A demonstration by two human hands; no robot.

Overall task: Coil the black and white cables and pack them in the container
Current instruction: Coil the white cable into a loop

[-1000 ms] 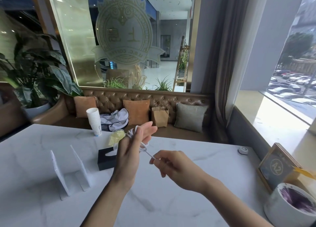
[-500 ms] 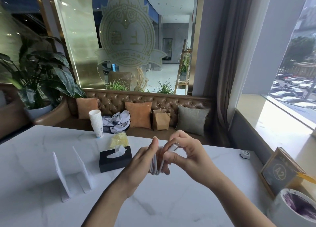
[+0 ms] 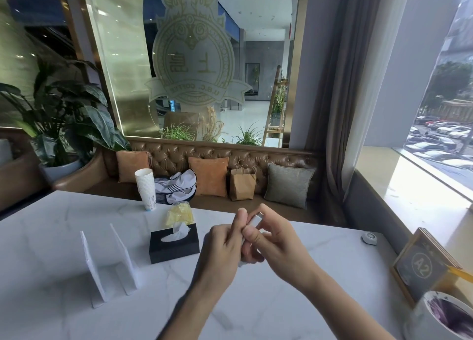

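Both hands meet above the middle of the white marble table (image 3: 64,237). My left hand (image 3: 225,245) is wrapped around a coiled white cable (image 3: 242,263), most of it hidden inside the fist; a small loop pokes out below. My right hand (image 3: 271,240) pinches the cable's white plug end (image 3: 256,218) between thumb and fingers, pressed against the left hand's fingers. No black cable shows. A round white container (image 3: 419,314) with a dark purple inside sits at the bottom right corner.
A black tissue box (image 3: 174,247) stands left of the hands, a yellow bag (image 3: 179,213) behind it, stacked paper cups (image 3: 146,188) at the far edge. Two white upright stands (image 3: 107,260) are on the left. A framed A2 sign (image 3: 422,265) and a small round button (image 3: 369,238) are on the right.
The hands have come together: a second ago the right hand pulled a stretch of cable away from the left; now the cable is bunched in the left fist with the plug pinched on top.
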